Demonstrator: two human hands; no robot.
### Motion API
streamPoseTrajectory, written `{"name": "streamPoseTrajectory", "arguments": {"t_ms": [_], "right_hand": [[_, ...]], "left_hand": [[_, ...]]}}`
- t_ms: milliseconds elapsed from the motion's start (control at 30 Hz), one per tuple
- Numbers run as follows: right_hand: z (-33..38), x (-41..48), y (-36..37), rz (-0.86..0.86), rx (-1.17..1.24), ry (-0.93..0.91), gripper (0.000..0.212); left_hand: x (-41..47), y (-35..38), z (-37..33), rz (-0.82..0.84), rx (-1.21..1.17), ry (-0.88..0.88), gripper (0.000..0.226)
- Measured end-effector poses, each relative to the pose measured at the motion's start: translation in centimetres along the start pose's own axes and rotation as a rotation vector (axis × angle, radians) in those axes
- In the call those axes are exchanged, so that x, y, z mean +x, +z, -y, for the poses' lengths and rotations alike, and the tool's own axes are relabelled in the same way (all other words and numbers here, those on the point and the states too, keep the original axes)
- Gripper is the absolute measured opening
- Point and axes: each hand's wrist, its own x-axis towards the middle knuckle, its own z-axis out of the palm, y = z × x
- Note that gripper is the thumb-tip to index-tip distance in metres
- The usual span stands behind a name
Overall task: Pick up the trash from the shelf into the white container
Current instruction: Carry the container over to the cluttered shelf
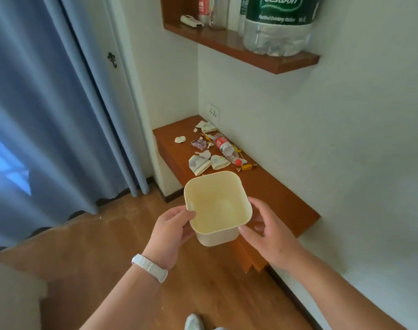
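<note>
I hold a square cream-white container [217, 208] in the air, just in front of the low wooden shelf [274, 191]. Nothing lies inside it. My left hand [172, 231] grips its left rim, thumb over the edge. My right hand [266, 234] holds its right side. Trash lies on the shelf beyond the container: a crushed plastic bottle [225, 147] with a red label and cap, torn paper pieces [204, 161], a crumpled white scrap [180, 139], a purple wrapper [199, 142] and an orange candy wrapper [248, 166].
An upper wooden shelf [281, 64] carries a large green-labelled water jug [279, 25] and smaller items. A blue curtain [48, 103] hangs at the left. A wall socket [213, 111] sits above the low shelf. The floor is wood.
</note>
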Motion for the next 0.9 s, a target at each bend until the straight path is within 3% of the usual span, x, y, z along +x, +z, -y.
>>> {"name": "streamPoseTrajectory", "arguments": {"t_ms": [433,900], "right_hand": [[4.2,12.7,5.7,0.130,-0.013,0.012,0.062],[4.6,27.2,8.6,0.247,0.029,0.079,0.067]], "left_hand": [[9.4,-7.6,-3.8,-0.081,-0.077,-0.043,0.017],[21.2,-10.0,-9.1,-0.185,-0.057,-0.084,0.013]]}}
